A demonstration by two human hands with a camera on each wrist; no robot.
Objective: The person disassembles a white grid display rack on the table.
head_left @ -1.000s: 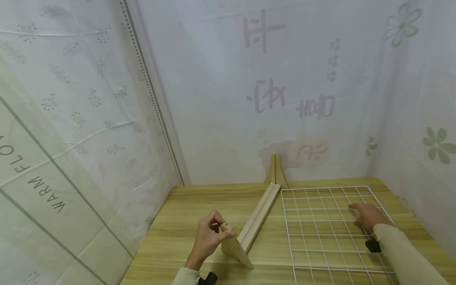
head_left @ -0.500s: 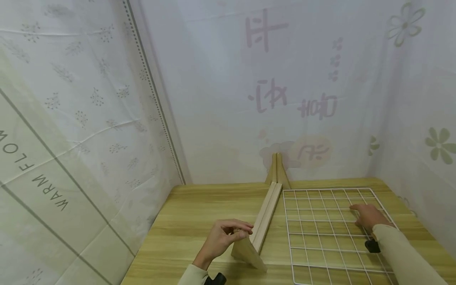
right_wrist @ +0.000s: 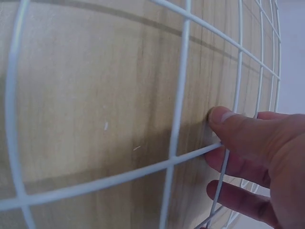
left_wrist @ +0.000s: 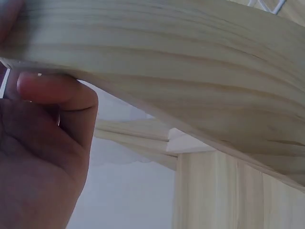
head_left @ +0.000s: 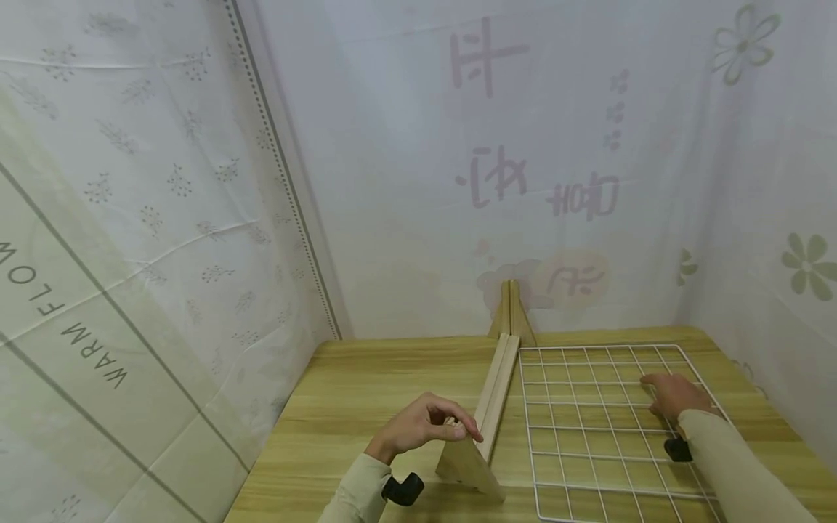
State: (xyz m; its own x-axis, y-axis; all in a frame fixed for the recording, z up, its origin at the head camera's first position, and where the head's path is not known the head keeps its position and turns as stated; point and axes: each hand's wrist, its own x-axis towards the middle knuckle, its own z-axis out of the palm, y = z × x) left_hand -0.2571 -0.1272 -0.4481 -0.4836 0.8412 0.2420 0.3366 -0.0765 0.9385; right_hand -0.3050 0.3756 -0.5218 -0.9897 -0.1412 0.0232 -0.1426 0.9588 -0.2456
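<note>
Left of the table's middle, my left hand [head_left: 425,428] pinches the top of a triangular wooden foot [head_left: 467,465], which stands upright at the near end of a grooved wooden base rail [head_left: 498,385]. In the left wrist view the curved side of that foot [left_wrist: 190,71] fills the top, with curled fingers at its narrow tip. A similar wooden foot [head_left: 512,312] stands at the rail's far end. To the right lies a white wire grid panel [head_left: 556,428]. My right hand [head_left: 680,398] holds its wires; in the right wrist view the thumb [right_wrist: 238,126] lies over a wire, fingers behind.
The wooden table [head_left: 366,370] carries all of this. A pale printed curtain [head_left: 392,181] hangs behind it, with more patterned cloth [head_left: 170,218] on the left side. A black wrist camera [head_left: 403,489] sits on the left sleeve.
My left hand has shifted right together with the near foot, swinging the near end of the rail closer to the wire grid. The right hand stays nearly in place.
</note>
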